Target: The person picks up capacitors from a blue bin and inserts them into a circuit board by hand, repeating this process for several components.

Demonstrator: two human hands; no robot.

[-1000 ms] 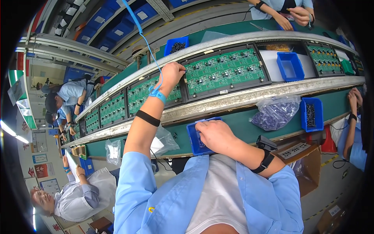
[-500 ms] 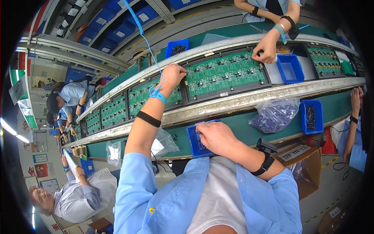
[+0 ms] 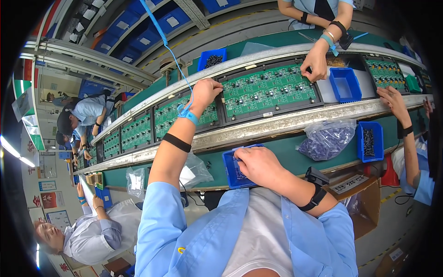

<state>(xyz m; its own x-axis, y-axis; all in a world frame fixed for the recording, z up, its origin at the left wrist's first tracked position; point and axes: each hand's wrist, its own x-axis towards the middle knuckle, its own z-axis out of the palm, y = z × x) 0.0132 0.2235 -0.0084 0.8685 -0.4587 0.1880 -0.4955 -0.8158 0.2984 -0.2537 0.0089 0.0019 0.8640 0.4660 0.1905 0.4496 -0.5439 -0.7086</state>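
My left hand [image 3: 206, 95] reaches over the line, thumb and fingertips pinched at the upper left edge of a green circuit board panel [image 3: 265, 94] in a black frame. Anything between those fingertips is too small to make out. A blue wrist strap [image 3: 186, 115] with a coiled cord circles that wrist. Close to my body, my right hand [image 3: 260, 164] is bent over a small blue bin [image 3: 232, 179] holding tiny purplish parts. Its fingers are curled down into the bin and their tips are partly hidden. Another framed panel [image 3: 162, 121] lies beneath my left wrist.
A clear bag of purple parts [image 3: 326, 141] and a blue bin of black parts [image 3: 369, 142] stand to my right. Across the line, a co-worker's hand [image 3: 314, 64] touches the panel's far right. An empty blue bin [image 3: 345, 85] sits on the line; metal rails [image 3: 277, 119] border it.
A co-worker's hand at the right has come forward onto the near rail. My right hand has shifted very slightly within its bin; my left hand stays almost in place.
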